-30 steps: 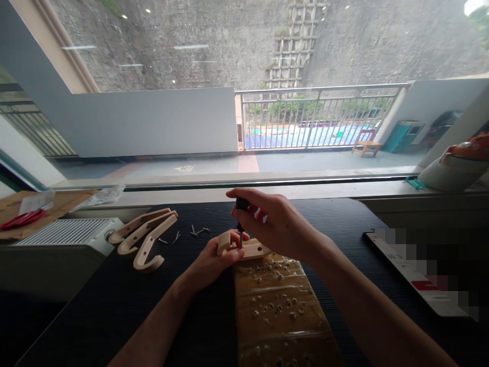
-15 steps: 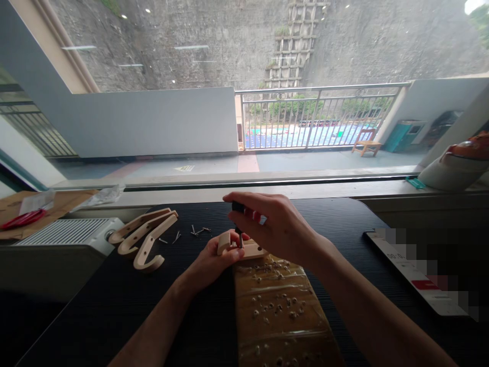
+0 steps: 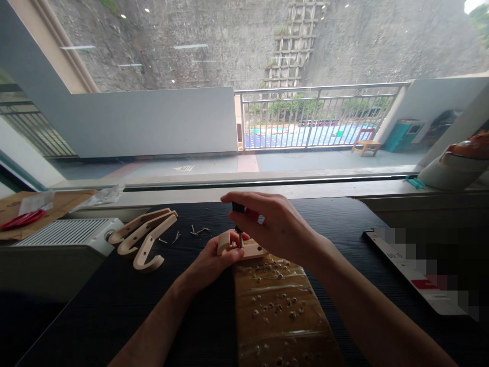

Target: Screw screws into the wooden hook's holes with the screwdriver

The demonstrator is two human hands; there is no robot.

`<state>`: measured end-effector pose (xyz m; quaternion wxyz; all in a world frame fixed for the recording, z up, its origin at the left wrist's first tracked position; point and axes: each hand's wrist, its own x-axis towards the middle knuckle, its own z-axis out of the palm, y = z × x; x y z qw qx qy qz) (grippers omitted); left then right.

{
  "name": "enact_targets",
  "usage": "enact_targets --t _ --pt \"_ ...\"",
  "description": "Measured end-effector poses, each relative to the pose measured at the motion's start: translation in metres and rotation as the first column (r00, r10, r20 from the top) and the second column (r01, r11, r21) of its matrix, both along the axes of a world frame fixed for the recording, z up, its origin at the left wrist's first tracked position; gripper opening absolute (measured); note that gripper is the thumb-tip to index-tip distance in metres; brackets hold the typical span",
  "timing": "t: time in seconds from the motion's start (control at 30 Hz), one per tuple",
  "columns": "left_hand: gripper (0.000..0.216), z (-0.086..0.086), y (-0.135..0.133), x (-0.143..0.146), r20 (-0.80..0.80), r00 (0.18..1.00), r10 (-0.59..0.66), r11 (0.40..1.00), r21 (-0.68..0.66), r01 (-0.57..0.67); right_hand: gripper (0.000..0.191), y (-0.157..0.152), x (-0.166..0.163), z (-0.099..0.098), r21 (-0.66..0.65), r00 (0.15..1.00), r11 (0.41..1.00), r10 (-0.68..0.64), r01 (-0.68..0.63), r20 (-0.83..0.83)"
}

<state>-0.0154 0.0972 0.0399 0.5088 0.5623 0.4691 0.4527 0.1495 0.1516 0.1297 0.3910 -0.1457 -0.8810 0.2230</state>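
Note:
My right hand [image 3: 273, 214] is closed around the black handle of a screwdriver [image 3: 240, 238], which stands upright with its shaft pointing down. Its tip meets a pale wooden hook [image 3: 252, 251], though my left thumb partly hides that spot. With fingers wrapped about its curved end, my left hand [image 3: 216, 257] grips the hook against the far end of a tape-wrapped board [image 3: 278, 306]. Many small holes pit the board's surface. A dark hole shows near the hook's right end. To the left lie more wooden hooks [image 3: 151, 247] with holes in them, and several loose screws [image 3: 196, 232].
The black table [image 3: 198, 326] stands against a window sill [image 3: 183, 194]. A white radiator [image 3: 72, 232], cardboard with red-handled scissors [image 3: 25, 219] and a plastic bag are at the left. A flat pale device [image 3: 416, 275], partly pixelated, lies on the right. A white pot [image 3: 454, 171] sits on the sill.
My right hand has shifted slightly around the screwdriver handle, its fingers reaching a little farther left. The left hand, the hook and the board stay where they were.

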Motion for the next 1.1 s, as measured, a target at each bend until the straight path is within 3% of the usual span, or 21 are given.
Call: enact_targets --t 0.17,0.4,0.6,0.83,1.03,1.1 --pt "0.008 0.0014 -0.0001 0.0006 -0.038 0.999 0.021 0.999 0.031 -0.019 0.029 0.0051 -0.0012 -0.0026 0.061 0.984 0.982 -0.178 0.178 -0.014" --pt "0.014 -0.0009 0.0009 -0.0004 -0.042 0.999 0.000 1.000 -0.010 0.000 0.034 -0.0020 -0.0001 0.0018 0.098 0.999 0.995 -0.016 0.013 0.027" --pt "0.009 0.0036 0.0001 0.0009 -0.049 0.999 0.023 0.999 0.031 -0.022 0.031 0.0061 -0.0006 -0.0034 0.115 0.976 0.969 -0.217 0.217 -0.006" --pt "0.019 0.0026 -0.0010 0.0016 -0.082 0.996 0.026 0.999 -0.024 -0.028 0.033 -0.0020 -0.0034 -0.0003 0.211 0.993 0.973 -0.104 0.091 0.049" --pt "0.010 0.0029 -0.0009 0.0019 -0.059 0.997 0.044 0.998 0.049 -0.041 0.030 0.0055 -0.0016 -0.0030 0.159 0.960 0.950 -0.278 0.270 0.028" --pt "0.009 0.0012 -0.0007 0.0013 -0.048 0.998 0.035 0.999 0.036 -0.033 0.029 0.0038 -0.0006 -0.0013 0.162 0.966 0.955 -0.256 0.249 0.027"
